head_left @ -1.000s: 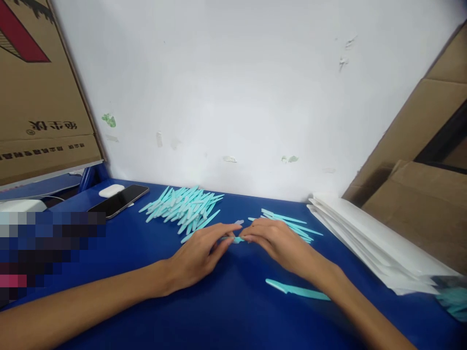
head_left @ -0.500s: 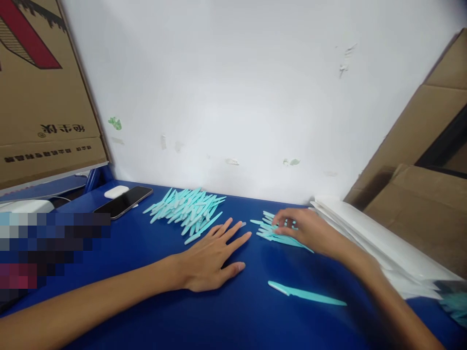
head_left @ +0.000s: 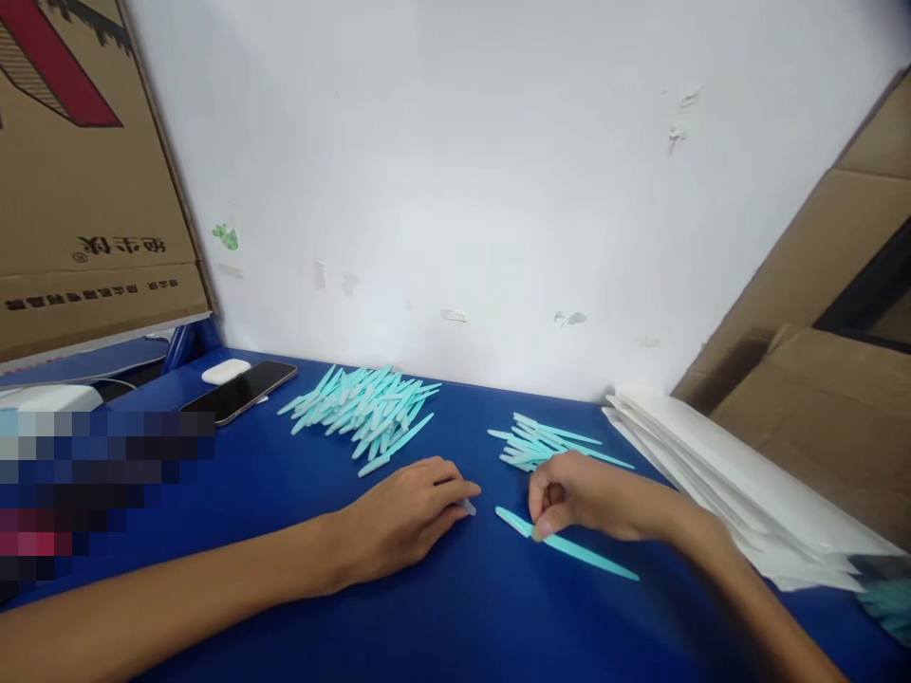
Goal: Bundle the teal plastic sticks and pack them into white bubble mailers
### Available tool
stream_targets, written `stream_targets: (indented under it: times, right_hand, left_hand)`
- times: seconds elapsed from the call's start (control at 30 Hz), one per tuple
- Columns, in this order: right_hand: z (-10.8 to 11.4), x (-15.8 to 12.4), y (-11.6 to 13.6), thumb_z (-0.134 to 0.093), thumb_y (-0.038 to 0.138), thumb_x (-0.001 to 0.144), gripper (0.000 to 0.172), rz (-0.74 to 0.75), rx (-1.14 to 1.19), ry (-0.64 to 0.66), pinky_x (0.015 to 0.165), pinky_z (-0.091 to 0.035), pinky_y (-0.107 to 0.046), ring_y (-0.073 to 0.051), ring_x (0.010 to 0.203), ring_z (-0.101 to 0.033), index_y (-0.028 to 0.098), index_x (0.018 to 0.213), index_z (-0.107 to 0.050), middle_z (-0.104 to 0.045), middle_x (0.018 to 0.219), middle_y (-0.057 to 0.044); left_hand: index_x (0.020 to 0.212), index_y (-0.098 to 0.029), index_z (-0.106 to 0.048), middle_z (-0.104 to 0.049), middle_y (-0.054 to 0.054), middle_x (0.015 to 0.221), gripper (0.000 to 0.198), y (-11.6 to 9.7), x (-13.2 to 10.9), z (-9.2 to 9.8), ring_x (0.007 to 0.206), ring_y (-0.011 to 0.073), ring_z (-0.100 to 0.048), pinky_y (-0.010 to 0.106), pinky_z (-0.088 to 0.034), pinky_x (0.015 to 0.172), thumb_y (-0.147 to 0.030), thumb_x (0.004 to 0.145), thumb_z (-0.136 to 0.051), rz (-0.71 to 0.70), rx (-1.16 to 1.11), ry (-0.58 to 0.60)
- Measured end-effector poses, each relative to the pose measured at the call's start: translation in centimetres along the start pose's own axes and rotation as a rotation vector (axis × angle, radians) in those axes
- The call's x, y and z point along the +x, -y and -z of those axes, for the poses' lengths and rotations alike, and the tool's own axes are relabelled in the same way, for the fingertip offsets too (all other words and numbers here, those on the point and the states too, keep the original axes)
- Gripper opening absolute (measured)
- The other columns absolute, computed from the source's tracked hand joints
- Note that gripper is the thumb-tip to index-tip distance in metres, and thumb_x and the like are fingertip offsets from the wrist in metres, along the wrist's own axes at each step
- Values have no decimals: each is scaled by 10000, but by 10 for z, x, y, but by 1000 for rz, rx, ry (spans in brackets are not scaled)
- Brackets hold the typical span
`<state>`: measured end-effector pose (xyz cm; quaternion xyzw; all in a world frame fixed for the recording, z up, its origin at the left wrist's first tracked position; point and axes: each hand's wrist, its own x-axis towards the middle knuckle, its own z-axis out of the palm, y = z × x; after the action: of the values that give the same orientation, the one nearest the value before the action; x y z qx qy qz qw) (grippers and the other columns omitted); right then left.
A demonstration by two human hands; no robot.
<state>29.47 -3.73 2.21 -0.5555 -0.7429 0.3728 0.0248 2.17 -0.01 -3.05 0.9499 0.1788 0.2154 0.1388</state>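
Observation:
My right hand (head_left: 580, 498) pinches a single teal plastic stick (head_left: 569, 545) lying on the blue table (head_left: 455, 607), gripping it near its pale tip. My left hand (head_left: 405, 517) rests on the table just to the left, fingers curled, with a small clear cap (head_left: 468, 507) at its fingertips. A large pile of teal sticks (head_left: 366, 406) lies behind my left hand. A smaller heap of teal sticks (head_left: 545, 444) lies just behind my right hand.
A stack of white sheets (head_left: 718, 474) lies at the right, with cardboard boxes (head_left: 818, 360) behind it. A dark phone (head_left: 238, 391) and a white earbud case (head_left: 226, 371) sit at the back left, below a tilted cardboard box (head_left: 78, 190). A white wall closes the back.
My right hand left the small heap and came down onto the lone stick, which has shifted left and up. My left hand went from flat and spread to curled on the clear cap.

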Motion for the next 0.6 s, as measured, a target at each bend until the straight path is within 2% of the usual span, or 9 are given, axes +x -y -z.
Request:
stream_targets:
  times: [0.17, 0.3, 0.4, 0.5, 0.6]
  right_hand:
    - [-1, -3, 8, -606, 367, 918, 182, 110, -163, -149, 632, -383, -268, -164, 736, -591, 210, 853, -674, -685, 802, -7]
    - [-2, -6, 11, -460, 359, 1000, 190, 159, -258, -254, 658, -372, -286, -163, 701, -539, 231, 944, -588, -645, 749, 12]
    - [-2, -7, 15, -424, 367, 1016, 182, 157, -228, -260, 654, -378, -286, -160, 690, -541, 244, 973, -551, -659, 742, 27]
    - [-2, -8, 19, -458, 375, 1002, 171, 136, -189, -232, 626, -390, -275, -153, 674, -565, 254, 981, -577, -665, 744, 32]
    - [-3, -8, 21, -511, 360, 978, 141, 142, -149, -207, 604, -403, -258, -145, 667, -584, 258, 982, -609, -660, 745, 34]
  left_hand:
    - [1192, -191, -642, -604, 87, 1076, 279, 3, -3, -7, 950, 188, -600, 297, -510, 802, -230, 1024, -424, 57, 24, -62]
    - [1140, -225, -646, -585, 76, 1139, 245, 3, -4, -6, 974, 188, -587, 298, -498, 799, -214, 1014, -436, 78, 37, -54]
    - [1113, -229, -617, -610, 55, 1122, 208, 3, -3, -5, 979, 185, -586, 300, -486, 825, -220, 1019, -432, 87, 23, -29]
    - [1135, -228, -597, -644, 37, 1035, 237, 4, -1, -4, 924, 175, -595, 295, -479, 803, -231, 1039, -379, 112, 19, -21]
    - [1180, -235, -595, -649, 36, 1058, 255, 0, -1, -2, 955, 174, -595, 301, -475, 834, -230, 1036, -384, 132, -9, -36]
